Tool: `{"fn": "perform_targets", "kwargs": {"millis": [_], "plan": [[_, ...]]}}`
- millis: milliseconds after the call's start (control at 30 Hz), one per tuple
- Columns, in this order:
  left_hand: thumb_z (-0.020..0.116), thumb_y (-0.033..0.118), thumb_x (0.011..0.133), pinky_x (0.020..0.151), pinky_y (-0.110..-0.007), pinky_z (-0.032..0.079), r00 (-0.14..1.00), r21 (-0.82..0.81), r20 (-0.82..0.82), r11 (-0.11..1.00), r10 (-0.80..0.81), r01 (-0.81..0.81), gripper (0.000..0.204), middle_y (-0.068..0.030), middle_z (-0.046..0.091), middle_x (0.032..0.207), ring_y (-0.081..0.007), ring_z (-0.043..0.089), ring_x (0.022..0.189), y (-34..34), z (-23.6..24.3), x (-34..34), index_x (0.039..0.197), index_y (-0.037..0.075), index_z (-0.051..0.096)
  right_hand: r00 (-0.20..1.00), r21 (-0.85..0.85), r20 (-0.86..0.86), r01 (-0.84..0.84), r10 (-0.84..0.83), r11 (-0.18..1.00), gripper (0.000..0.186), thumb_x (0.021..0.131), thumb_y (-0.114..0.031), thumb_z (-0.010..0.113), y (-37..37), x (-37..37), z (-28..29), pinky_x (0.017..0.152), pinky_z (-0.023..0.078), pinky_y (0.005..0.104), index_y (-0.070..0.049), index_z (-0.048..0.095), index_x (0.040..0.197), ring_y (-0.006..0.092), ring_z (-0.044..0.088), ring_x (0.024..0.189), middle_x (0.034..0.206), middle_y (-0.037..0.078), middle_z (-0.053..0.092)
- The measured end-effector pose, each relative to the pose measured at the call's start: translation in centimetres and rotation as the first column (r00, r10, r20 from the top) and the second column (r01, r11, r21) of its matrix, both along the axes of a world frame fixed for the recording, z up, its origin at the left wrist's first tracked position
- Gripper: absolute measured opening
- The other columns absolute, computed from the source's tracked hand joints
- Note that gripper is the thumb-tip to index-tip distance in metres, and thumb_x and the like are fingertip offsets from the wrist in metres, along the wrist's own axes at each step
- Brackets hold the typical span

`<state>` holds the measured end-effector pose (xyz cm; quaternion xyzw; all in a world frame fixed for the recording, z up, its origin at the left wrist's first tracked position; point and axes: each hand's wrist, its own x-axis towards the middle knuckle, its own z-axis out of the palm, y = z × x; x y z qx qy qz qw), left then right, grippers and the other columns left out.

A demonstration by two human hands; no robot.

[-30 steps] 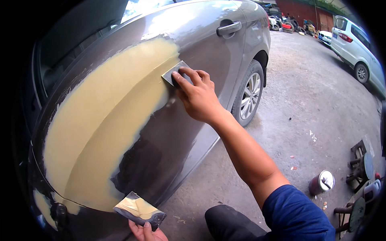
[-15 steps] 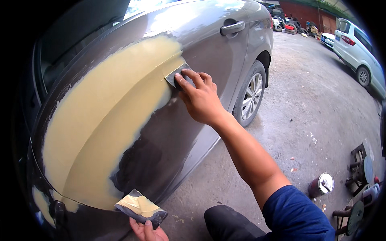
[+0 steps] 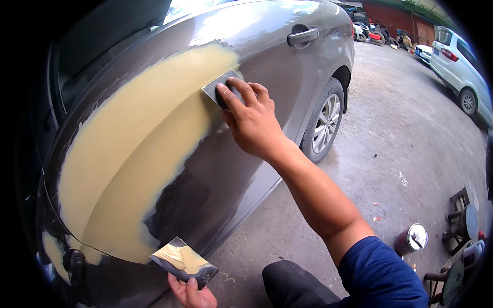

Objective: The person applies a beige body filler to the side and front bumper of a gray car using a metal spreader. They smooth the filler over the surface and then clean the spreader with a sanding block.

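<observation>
A wide coat of pale yellow body filler [image 3: 133, 133] covers much of the grey-brown car door [image 3: 267, 66], crossing its crease line. My right hand [image 3: 254, 115] pinches a dark spreader [image 3: 213, 88], its edge laid against the filler near the upper right end of the patch. Low down, beside the lower door edge, my left hand [image 3: 191, 292] grips a dark flat plate [image 3: 203, 274] from below, fingers under it and thumb at its edge. A lump of yellow filler [image 3: 182, 258] is smeared over that plate's top.
A door handle [image 3: 303, 36] and rear wheel [image 3: 326, 123] lie beyond my right hand. On the concrete floor to the right stand an open can [image 3: 411, 238] and small stools [image 3: 462, 223]. A silver van [image 3: 459, 66] is parked farther off, with stacked tyres [image 3: 362, 25] behind.
My right hand has drawn the spreader slightly left and up along the crease, and its tilt has changed. My left hand still holds the loaded plate in nearly the same place.
</observation>
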<state>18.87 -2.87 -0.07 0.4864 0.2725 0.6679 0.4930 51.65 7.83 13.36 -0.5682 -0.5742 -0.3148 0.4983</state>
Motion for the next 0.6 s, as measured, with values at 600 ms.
{"fn": "perform_targets", "kwargs": {"millis": [600], "plan": [[0.044, 0.006, 0.08, 0.106, -0.042, 0.037, 0.933, -0.066, 0.283, 0.966, -0.222, 0.25, 0.061, -0.0136, 0.047, 0.136, -0.0264, 0.046, 0.125, 0.6, 3.2, 3.7, 0.14, 0.001, 0.036, 0.644, -0.063, -0.131, -0.764, 0.753, 0.642, 0.044, 0.087, -0.016, 0.065, -9.3, -5.1, -6.5, 0.099, 0.04, 0.0446, -0.007, 0.057, 0.129, 0.0364, 0.045, 0.12, 0.133, 0.014, 0.048]]}}
